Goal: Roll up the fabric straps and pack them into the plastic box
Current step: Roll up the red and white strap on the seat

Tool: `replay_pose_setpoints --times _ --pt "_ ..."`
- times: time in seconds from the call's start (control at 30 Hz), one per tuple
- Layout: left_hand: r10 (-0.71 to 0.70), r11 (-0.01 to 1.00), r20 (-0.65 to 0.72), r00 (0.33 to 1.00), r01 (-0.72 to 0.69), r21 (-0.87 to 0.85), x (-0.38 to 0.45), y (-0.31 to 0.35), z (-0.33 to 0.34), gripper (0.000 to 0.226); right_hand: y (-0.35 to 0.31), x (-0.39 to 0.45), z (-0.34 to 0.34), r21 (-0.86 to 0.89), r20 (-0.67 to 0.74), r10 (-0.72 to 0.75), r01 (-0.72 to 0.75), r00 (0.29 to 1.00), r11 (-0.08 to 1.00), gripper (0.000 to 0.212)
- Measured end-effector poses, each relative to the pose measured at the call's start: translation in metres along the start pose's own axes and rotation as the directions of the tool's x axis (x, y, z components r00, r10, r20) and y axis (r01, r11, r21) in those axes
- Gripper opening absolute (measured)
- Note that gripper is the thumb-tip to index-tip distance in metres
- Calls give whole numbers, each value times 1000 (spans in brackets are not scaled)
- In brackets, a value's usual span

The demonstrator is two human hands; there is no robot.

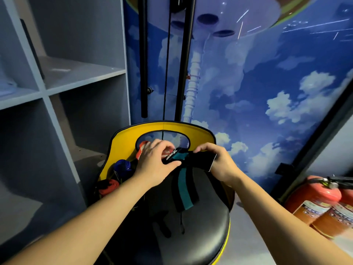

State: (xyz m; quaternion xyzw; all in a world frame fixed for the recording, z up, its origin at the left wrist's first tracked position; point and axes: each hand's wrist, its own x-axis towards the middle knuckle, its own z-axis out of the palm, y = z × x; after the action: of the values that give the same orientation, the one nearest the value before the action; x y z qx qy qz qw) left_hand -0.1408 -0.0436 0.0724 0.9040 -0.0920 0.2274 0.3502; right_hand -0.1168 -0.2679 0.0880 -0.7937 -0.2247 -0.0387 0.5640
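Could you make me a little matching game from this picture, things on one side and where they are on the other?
Things:
1. black and teal strap
2. blue roll
3. fire extinguishers
4. grey shelves

Places:
A. far left of the picture
B. lower right, on the floor
C. held in both hands, its tail hanging down over the seat
D. on the chair, left of the left hand

Pairs: 1-C, 2-D, 3-B, 4-A

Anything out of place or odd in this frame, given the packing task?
No plastic box is in view. Both hands hold the black-and-teal strap over a black stool seat, its tail hanging unrolled. Rolled straps lie loose against the yellow backrest.
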Motion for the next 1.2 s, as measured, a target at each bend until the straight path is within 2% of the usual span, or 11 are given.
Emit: replay_pose_setpoints --times 0.07,0.13,0.2,0.4,0.53,0.67,0.73,0.9,0.93,1.07,1.2 --pt "24 999 203 979 -17 -36 6 6 -12 62 -7 -3 -4 53 57 7 -10 998 999 19" --pt "-3 992 458 889 60 -110 12 12 -21 83 -13 -4 -9 86 125 6 -17 992 996 21" --pt "7 989 553 833 75 -125 16 16 -23 87 -17 -4 -12 109 167 -1 -17 986 994 20" --pt "-66 978 432 899 144 -151 18 17 -18 44 -14 -2 -7 222 54 40 -51 998 974 30" --pt "-165 947 497 852 277 -160 21 8 -17 34 -8 -2 4 352 26 163 -162 986 922 21" --pt "-230 848 491 840 421 -321 17 -3 -19 32 2 3 10 455 33 279 -263 960 851 24" --pt "-242 743 488 839 484 -463 16 -7 -20 29 14 8 10 469 29 292 -271 956 840 21" --pt "-280 514 368 887 463 -723 26 -2 -36 18 36 11 14 287 -35 336 -313 941 905 16" --pt "-298 502 339 892 449 -740 29 1 -39 18 40 9 15 224 -28 324 -310 946 924 10" --pt "-305 469 293 906 411 -782 39 16 -45 15 53 6 25 -64 5 295 -294 956 954 35" --pt "-280 456 316 907 415 -787 46 37 -49 19 36 8 28 4 -30 295 -295 955 955 25"
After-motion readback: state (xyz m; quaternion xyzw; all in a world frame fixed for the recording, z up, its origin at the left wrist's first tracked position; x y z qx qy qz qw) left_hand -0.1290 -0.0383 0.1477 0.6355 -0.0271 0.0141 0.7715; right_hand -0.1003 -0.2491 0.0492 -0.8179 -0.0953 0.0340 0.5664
